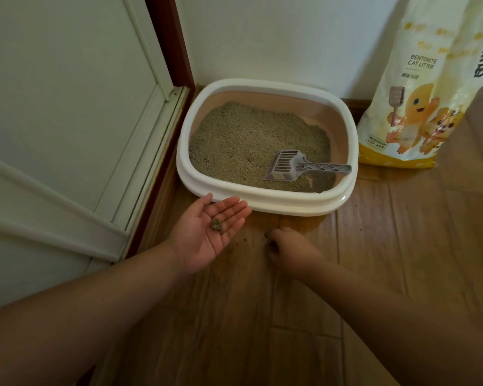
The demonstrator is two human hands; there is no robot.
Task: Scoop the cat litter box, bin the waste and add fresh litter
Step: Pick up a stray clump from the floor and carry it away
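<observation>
A white-rimmed litter box (265,203) sits in the corner, filled with grey-brown litter (243,140). A grey slotted scoop (289,165) lies in it at the right, handle resting on the rim. My left hand (207,232) is held palm up in front of the box, with a small clump of litter (216,225) lying on the flat palm. My right hand (286,249) is down on the wooden floor, fingers curled and pinching spilled litter (271,240). A yellow and white bag of bentonite cat litter (418,93) stands to the right of the box.
A white door (67,121) with a dark red frame stands at the left. White walls close off the corner behind the box. Loose litter grains (243,242) are scattered on the wooden floor (262,316) between my hands.
</observation>
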